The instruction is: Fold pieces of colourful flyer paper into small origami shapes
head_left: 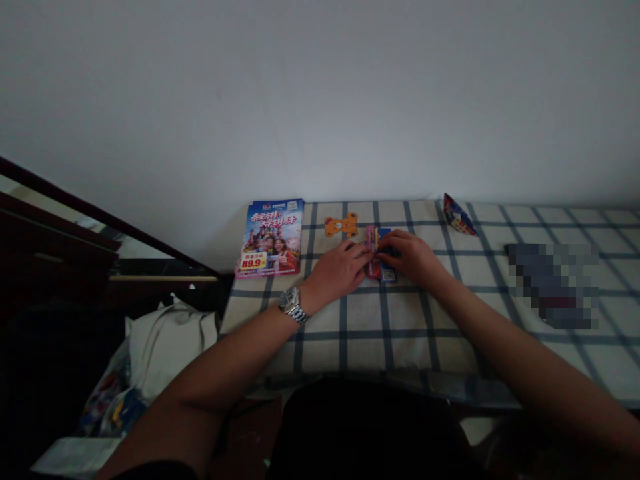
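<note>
Both my hands rest on a checked tablecloth [360, 320] and press on a small folded piece of coloured paper [379, 270], red, pink and blue. My left hand [337, 270], with a metal watch on the wrist, holds the paper's left side with fingers curled. My right hand [407, 257] pinches the right side and top edge. Most of the paper is hidden under my fingers.
A stack of colourful leaflets [271, 237] lies at the table's left edge. An orange bear-shaped cutout [341, 225] sits behind my hands. A folded paper shape [459, 215] stands at the back right, a blurred dark object [553, 283] lies right. A white bag [160, 343] sits lower left.
</note>
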{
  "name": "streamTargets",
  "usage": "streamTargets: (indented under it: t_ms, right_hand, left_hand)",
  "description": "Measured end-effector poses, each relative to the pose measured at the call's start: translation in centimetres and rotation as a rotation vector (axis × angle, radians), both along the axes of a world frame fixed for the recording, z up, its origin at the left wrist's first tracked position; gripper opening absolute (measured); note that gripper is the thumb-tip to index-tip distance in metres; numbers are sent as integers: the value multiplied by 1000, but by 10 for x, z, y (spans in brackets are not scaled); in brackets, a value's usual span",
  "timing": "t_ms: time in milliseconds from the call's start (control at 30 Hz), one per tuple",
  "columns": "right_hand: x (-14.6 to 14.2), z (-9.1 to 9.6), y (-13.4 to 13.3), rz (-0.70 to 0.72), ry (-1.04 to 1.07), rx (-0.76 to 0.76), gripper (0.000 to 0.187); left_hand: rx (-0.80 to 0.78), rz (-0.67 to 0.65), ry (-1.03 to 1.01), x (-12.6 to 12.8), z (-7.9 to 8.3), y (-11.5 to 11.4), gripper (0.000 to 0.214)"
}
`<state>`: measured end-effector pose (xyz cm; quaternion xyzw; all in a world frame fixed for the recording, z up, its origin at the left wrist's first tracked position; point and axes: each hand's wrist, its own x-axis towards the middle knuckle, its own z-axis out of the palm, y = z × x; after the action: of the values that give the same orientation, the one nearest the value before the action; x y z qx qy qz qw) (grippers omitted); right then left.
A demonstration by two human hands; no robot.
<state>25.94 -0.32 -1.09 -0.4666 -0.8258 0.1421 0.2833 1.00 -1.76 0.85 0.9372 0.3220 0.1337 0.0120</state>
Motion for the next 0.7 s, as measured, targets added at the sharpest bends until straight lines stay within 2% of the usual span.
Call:
streamTargets:
  t_ms: [333,700]
  right_hand:
    - [1,1,-7,7,-17,33,13]
    - [3,-1,-25,20,-42,52,34]
  left_hand:
    - [5,6,24,0,1,0,36]
    - [13,10,22,0,-1,0,39]
